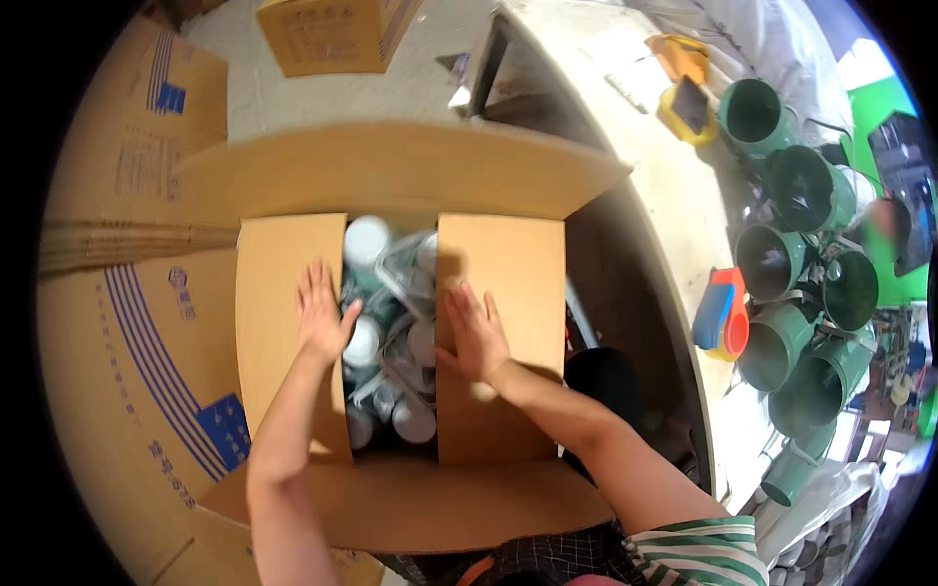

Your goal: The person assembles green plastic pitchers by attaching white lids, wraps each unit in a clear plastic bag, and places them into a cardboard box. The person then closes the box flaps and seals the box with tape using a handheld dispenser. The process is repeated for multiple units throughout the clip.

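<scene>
An open cardboard box (396,165) stands in front of me, its two side flaps folded inward and its far and near flaps spread outward. My left hand (322,315) lies flat on the left side flap (282,395), thumb apart and reaching over the gap. On the right side flap (520,271) rests my right hand (475,329), fingers extended. Neither hand grips anything. Between the flaps show several round white pieces (366,240), with pale handle-like strips (399,282) and greenish parts among them. The flaps hide the rest of the contents.
Flattened cartons (183,329) line the left side. Another carton (330,40) sits on the floor ahead. The table (681,220) at right bears several green cylindrical containers (769,344), a red and blue tape dispenser (722,315) and a yellow one (689,113). A person (905,212) appears far right.
</scene>
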Demonstrator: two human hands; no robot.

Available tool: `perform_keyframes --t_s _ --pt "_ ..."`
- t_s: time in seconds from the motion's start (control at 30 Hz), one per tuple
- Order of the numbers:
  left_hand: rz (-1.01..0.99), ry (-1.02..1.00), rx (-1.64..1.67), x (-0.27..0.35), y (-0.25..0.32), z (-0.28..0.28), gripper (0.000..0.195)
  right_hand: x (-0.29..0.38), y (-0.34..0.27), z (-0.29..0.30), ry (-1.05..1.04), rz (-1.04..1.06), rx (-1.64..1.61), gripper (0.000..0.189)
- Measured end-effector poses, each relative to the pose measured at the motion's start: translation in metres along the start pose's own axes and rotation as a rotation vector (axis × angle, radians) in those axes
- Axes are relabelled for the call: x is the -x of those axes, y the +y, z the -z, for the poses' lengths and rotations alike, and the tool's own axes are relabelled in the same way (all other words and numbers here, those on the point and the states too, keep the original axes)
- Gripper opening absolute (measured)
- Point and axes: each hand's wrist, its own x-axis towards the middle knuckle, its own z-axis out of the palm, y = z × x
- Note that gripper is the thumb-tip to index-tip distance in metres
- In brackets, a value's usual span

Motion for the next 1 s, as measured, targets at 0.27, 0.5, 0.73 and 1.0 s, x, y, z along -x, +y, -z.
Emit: perform_keyframes --t_s 0.27,0.5,0.73,1.0 --pt "-0.761 -0.541 -0.244 0.223 0.113 0.164 0.068 -0.058 0.026 0.064 0.382 0.306 -0.141 0.094" --pt "-0.344 0.287 0.007 0.059 0.102 -0.043 0.091 -0.065 0.067 0.211 0.497 -0.170 -0.090 0.063" --pt "-0.224 0.014 0.064 0.065 0.088 -0.022 0.098 0.118 0.100 0.212 0.770 -0.341 -0.025 0.057" --pt "-0.083 0.105 0.005 0.069 -0.021 0.004 0.097 0.142 0.165 0.216 0.961 -0.567 -0.529 0.055"
